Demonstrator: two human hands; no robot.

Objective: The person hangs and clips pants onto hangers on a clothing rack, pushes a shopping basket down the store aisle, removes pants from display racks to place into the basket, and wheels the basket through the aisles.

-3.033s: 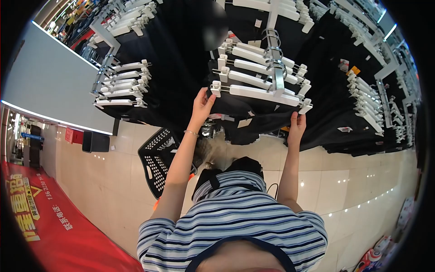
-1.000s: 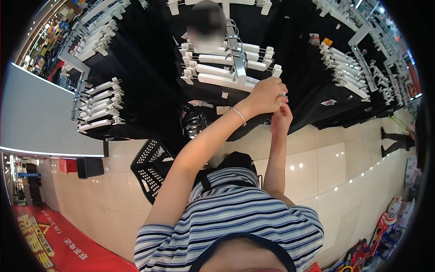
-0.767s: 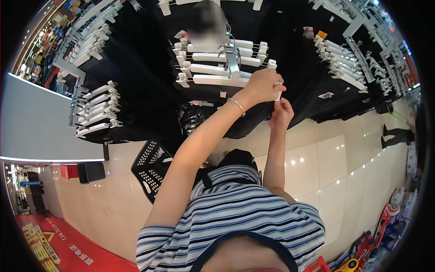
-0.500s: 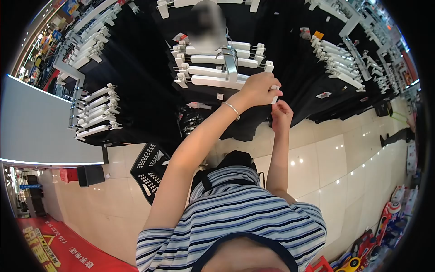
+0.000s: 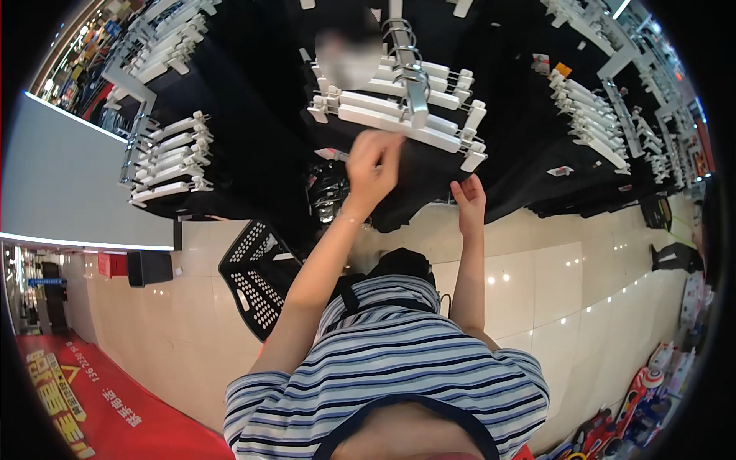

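Observation:
My left hand (image 5: 371,175) is slightly blurred, its fingers curled against the front of a black garment (image 5: 425,169). Whatever lies between the fingers is hidden. The garment hangs from a white clip hanger (image 5: 429,136) at the front of a metal rail arm (image 5: 414,84). Just below the hanger's right-hand clip (image 5: 474,159) is my right hand (image 5: 471,203), raised, with thumb and fingers apart at the garment's edge. More white hangers stand close behind the front one.
White hangers with dark garments fill racks at left (image 5: 172,157) and right (image 5: 586,123). Under the rail lies a black plastic bundle (image 5: 328,195). A black perforated crate (image 5: 257,280) is by my left side. A red printed sheet (image 5: 130,406) lies lower left, with boxed toys (image 5: 636,414) lower right.
My left hand has left the hanger's right clip and moved left and down onto the garment. My right hand stays nearby, its fingers now parted. The view has shifted slightly.

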